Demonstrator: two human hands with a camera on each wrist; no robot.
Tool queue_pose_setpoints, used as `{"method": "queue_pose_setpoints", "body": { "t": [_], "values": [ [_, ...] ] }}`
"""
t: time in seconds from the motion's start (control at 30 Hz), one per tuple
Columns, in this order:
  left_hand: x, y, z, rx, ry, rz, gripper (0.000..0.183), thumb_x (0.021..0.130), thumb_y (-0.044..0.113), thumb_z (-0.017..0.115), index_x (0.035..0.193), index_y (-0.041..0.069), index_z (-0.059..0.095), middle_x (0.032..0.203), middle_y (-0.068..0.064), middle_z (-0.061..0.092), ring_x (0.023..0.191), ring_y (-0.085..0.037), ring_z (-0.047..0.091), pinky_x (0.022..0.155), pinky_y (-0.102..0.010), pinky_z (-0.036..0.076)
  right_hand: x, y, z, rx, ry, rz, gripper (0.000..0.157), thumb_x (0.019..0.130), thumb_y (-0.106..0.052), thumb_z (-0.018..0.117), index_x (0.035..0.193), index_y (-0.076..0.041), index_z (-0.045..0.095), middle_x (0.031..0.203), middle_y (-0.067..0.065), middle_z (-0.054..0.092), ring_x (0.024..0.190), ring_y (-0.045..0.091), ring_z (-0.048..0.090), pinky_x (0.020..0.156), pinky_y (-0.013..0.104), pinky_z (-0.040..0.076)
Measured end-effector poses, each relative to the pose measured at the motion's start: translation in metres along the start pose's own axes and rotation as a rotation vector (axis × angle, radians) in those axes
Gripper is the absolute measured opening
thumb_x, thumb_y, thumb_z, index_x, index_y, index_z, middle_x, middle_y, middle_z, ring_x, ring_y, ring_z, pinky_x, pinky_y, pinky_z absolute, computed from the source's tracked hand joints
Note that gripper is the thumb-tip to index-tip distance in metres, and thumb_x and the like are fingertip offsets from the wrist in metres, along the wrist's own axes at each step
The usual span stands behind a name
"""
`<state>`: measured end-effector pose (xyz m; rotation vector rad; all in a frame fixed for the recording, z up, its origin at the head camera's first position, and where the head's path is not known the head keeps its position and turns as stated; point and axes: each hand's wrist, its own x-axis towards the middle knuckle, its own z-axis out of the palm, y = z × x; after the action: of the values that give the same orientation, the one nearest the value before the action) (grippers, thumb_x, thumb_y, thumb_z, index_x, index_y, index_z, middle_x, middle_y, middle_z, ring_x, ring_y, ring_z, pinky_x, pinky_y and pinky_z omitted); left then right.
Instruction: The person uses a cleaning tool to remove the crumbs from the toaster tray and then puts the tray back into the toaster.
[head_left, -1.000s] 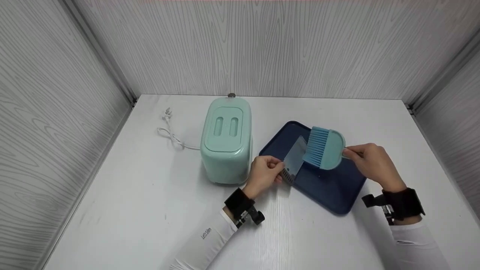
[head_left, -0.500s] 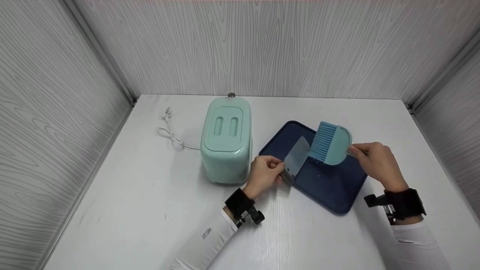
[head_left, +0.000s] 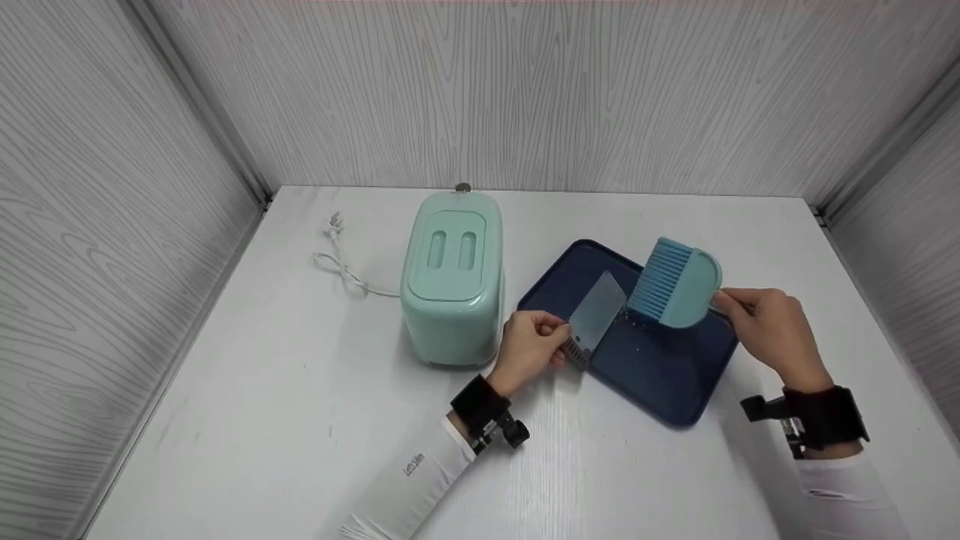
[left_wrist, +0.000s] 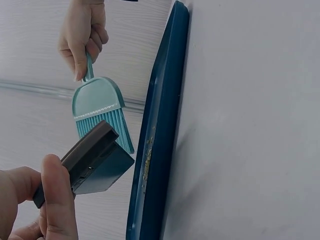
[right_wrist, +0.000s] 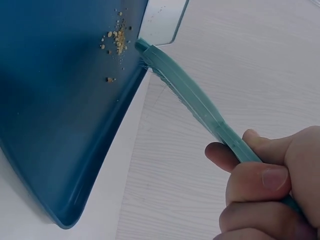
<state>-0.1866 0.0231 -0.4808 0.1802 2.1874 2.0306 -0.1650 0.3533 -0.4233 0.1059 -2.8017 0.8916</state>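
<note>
My left hand (head_left: pixel 527 346) pinches a crumb tray (head_left: pixel 598 311), a thin shiny plate with a dark grey slotted edge. It is held tilted over the left part of a dark blue serving tray (head_left: pixel 660 386). My right hand (head_left: pixel 776 330) grips the handle of a mint hand brush (head_left: pixel 696 289) with blue bristles. The brush is above the serving tray's right side, a little apart from the crumb tray. Tan crumbs (right_wrist: pixel 119 40) lie on the serving tray between the two, and a few specks show on the plate in the right wrist view.
A mint toaster (head_left: pixel 451 300) with its lid on stands left of the serving tray, close to my left forearm. Its white cord (head_left: pixel 349 279) and plug lie on the white table (head_left: pixel 225 420) farther left. Wood-grain panels (head_left: pixel 525 97) enclose the back and sides.
My right hand has drawn the brush to the right and slightly back, away from the crumb tray, and crumbs now show on the serving tray. The left hand stays nearly still.
</note>
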Motion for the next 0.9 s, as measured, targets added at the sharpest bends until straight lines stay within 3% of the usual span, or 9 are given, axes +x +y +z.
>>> {"method": "queue_pose_setpoints", "body": {
  "t": [0.2,0.43,0.8,0.9],
  "values": [
    [0.0,0.0,0.0,0.007,0.01,-0.011,0.008,0.095,0.001,0.071,0.097,-0.006,0.074,0.073,-0.006,0.067,0.051,-0.009,0.062,0.059,-0.043,0.065,-0.006,-0.009,0.0,0.027,0.02,-0.054,0.034,0.105,-0.027,0.065,0.121,0.0,0.075,0.106,0.019,0.077,0.067,0.011,0.055,0.058,0.018,0.04],
    [0.0,0.002,-0.001,0.015,0.001,-0.02,0.007,0.095,0.001,0.072,0.097,-0.005,0.074,0.074,-0.006,0.067,0.052,-0.009,0.063,0.061,-0.045,0.065,-0.015,-0.027,0.002,0.049,0.025,-0.122,0.03,0.103,-0.025,0.067,0.119,0.0,0.076,0.105,0.019,0.077,0.068,0.012,0.054,0.061,0.015,0.037],
    [-0.001,0.001,-0.002,0.0,-0.018,0.01,0.009,0.095,0.0,0.071,0.099,-0.006,0.074,0.07,-0.005,0.064,0.051,-0.01,0.063,0.062,-0.049,0.065,-0.027,-0.048,0.001,0.036,0.002,-0.218,0.025,0.101,-0.017,0.07,0.116,0.002,0.077,0.087,0.013,0.079,0.05,0.006,0.037,0.048,0.021,0.03],
    [-0.001,0.003,-0.001,0.006,-0.013,0.008,0.008,0.095,0.0,0.071,0.098,-0.007,0.074,0.071,-0.006,0.065,0.05,-0.01,0.063,0.061,-0.048,0.065,-0.031,-0.05,0.002,0.023,-0.017,-0.223,0.025,0.1,-0.016,0.07,0.117,0.001,0.077,0.07,0.006,0.072,0.049,0.003,0.031,0.047,0.02,0.03]
  ]
}}
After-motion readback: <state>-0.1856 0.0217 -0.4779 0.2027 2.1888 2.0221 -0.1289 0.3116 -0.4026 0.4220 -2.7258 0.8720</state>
